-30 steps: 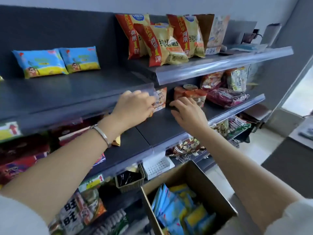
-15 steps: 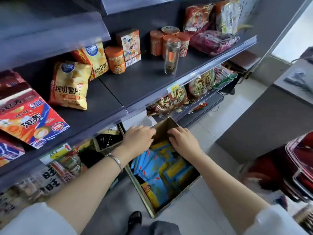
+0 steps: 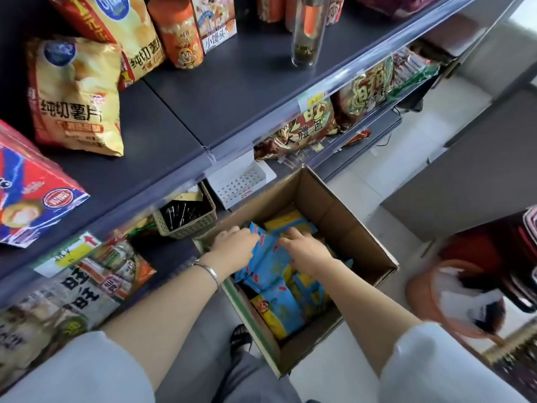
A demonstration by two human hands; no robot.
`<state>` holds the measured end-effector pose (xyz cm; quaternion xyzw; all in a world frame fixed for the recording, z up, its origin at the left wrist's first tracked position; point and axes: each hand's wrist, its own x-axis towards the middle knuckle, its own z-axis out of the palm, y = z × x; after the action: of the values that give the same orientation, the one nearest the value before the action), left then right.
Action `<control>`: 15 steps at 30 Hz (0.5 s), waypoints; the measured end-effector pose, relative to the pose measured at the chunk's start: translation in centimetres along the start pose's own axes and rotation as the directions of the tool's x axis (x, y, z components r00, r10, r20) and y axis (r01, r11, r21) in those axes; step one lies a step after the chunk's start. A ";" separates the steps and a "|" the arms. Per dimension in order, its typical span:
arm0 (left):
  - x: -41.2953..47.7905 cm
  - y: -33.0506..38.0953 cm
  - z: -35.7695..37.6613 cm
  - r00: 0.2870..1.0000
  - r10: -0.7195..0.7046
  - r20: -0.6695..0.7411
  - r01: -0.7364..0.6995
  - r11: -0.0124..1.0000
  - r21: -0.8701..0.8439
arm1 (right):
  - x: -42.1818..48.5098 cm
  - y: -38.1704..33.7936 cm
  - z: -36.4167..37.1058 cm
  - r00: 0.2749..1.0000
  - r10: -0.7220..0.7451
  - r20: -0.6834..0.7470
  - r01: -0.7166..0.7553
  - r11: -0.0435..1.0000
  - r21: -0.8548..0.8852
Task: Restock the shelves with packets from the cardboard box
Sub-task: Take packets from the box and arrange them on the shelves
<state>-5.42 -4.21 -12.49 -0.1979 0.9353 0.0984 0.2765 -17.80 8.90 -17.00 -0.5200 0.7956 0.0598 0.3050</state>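
Observation:
An open cardboard box (image 3: 353,225) stands on the floor in front of the shelves, holding several blue and yellow snack packets (image 3: 279,298). Both of my hands are inside it. My left hand (image 3: 232,242), with a silver bangle on the wrist, grips the left edge of an upright blue packet (image 3: 268,257). My right hand (image 3: 305,248) lies on the right side of that same packet, fingers curled over its top. The dark shelf (image 3: 232,88) above carries chip bags, orange tubs and a clear bottle.
A woven basket (image 3: 189,219) and a white perforated tray (image 3: 241,184) sit on the low shelf just behind the box. Large snack bags fill the lower shelves at left. A grey counter stands to the right, and blurred red and orange objects lie on the floor at right.
My hands left the middle shelf, dropped into the box and now hold a blue packet. The view tilted down toward the box and floor.

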 end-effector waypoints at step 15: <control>3.9 1.1 1.5 0.989 0.101 -0.105 -0.084 0.984 0.156 | 1.1 2.0 0.1 0.996 0.047 0.070 -0.068 0.940 0.333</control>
<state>-8.17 -4.00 -15.87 -0.1378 0.9623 0.0288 0.2326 -19.78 8.94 -18.13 -0.4351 0.7992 -0.0518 0.4114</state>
